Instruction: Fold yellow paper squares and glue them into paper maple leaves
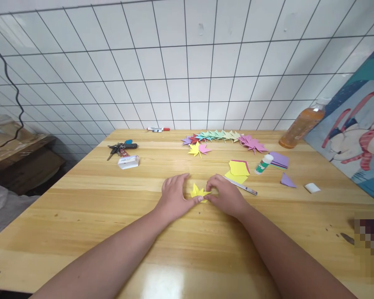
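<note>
A small yellow folded paper with pointed tips (197, 191) lies on the wooden table, between both hands. The thumb of my left hand (176, 193) touches its near edge, while the other fingers are stretched out and apart. My right hand (226, 193) pinches the paper's right-hand tip between thumb and bent fingers. Beyond it, a finished yellow paper leaf (193, 149) rests beside a pink one (203, 148). Just past my right hand lie a slim pen-like tool (244, 187) and yellow paper sheets (238, 168).
Coloured paper leaves (220, 135) line the back. A glue stick (263, 164), purple sheets (278, 159), a purple scrap (287, 180), an eraser-like white piece (312, 187) and a bottle (303, 124) stand right. Keys (120, 148), a small box (129, 162) and markers (158, 129) lie left.
</note>
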Motion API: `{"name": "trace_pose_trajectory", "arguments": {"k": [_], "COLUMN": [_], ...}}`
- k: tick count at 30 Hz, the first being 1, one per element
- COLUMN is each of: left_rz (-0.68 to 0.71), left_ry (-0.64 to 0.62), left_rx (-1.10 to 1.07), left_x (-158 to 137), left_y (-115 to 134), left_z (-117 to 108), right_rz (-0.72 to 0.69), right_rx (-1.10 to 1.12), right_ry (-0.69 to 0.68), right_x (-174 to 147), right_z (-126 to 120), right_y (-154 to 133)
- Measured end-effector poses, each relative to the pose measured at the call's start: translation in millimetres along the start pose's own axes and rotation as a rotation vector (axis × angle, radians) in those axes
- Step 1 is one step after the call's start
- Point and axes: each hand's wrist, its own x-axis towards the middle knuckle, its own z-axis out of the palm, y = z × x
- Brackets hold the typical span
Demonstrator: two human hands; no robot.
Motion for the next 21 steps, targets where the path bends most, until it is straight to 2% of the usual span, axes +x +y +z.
{"name": "trace_pose_trajectory", "arguments": {"k": [5, 9, 12, 15, 21], "left_rz": [-0.06, -0.076, -0.095, -0.1, -0.067], "left_ry": [-0.088, -0.172, -0.171, -0.148, -0.15], "left_rx": [-0.354, -0.535, -0.606, -0.643, -0.605], "left_x": [-1.1, 2.3, 3.4, 3.2, 2.3], "left_y": [2.2, 3.9, 2.1, 0.1, 1.4], "left_z": [-5.0, -7.0, -3.9, -1.2, -2.2], "right_rz": [0.072, 0.125, 0.128, 0.064, -0.026], "right_rx": [0.273, 0.336, 0.36, 0.326, 0.083], "right_ry": [-0.006, -0.047, -0.078, -0.036, 0.089], "right_x": [-0.2, -1.9, -3.8, -5.7, -6.3], "right_z": [-2.4, -0.6, -0.4, -2.8, -3.5], "right_y": [-6.0, -9.0, -11.4, -16.5, -24.0]}}
